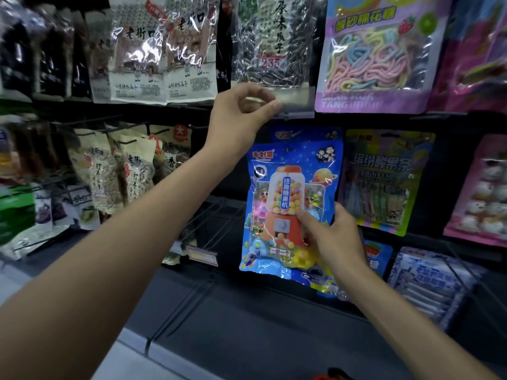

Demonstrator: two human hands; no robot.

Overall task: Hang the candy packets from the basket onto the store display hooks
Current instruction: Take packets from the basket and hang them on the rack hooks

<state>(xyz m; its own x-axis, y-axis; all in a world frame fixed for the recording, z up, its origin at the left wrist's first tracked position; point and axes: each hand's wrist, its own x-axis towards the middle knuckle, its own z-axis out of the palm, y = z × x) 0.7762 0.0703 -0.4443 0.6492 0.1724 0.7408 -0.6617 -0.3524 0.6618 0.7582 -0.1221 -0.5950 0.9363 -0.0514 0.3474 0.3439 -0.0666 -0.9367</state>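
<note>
Pinching hook tag (297,106) upper centre with left hand (241,119), gripping candy packet (288,185) low with right hand (333,239) fingers (310,221); judging it light, floppy, better held by header.

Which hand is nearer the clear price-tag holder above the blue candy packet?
Left. The left hand pinches the clear price-tag holder; the right hand grips the blue candy packet well below it.

Candy packet (290,187): bright blue, starry space print, orange gumball machine, multicoloured balls
Upper packet (378,58): lilac border, pastel pink, blue and yellow strands
Seed bag (263,56): clear, black-and-white striped contents
Neighbouring packet (384,182): yellow-green, blurred, possibly striped
Label strip (297,105): clear
</note>
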